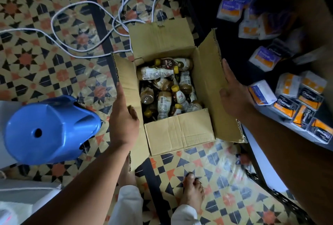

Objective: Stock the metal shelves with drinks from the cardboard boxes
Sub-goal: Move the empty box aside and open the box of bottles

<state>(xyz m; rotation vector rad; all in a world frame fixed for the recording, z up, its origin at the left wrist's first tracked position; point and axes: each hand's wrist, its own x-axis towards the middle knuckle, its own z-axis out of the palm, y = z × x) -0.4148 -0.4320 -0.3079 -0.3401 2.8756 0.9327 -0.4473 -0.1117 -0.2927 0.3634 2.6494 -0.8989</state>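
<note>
An open cardboard box (180,131) stands on the patterned floor, its four flaps spread outward. Inside lie several small drink bottles (163,103) with yellow caps and brown-and-white labels, jumbled on their sides. My left hand (122,116) rests against the box's left flap, thumb over the edge, fingers flat. My right hand (232,91) lies flat against the right flap, fingers extended. Neither hand holds a bottle. The metal shelf (261,168) runs along the right, its lower board pale and its frame dark.
A blue plastic stool (48,131) lies tipped at the left. A white cable (86,26) loops across the tiles behind the box. Packs of tissue and charcoal-labelled goods (295,102) fill the shelf at right. My bare feet (192,190) stand just before the box.
</note>
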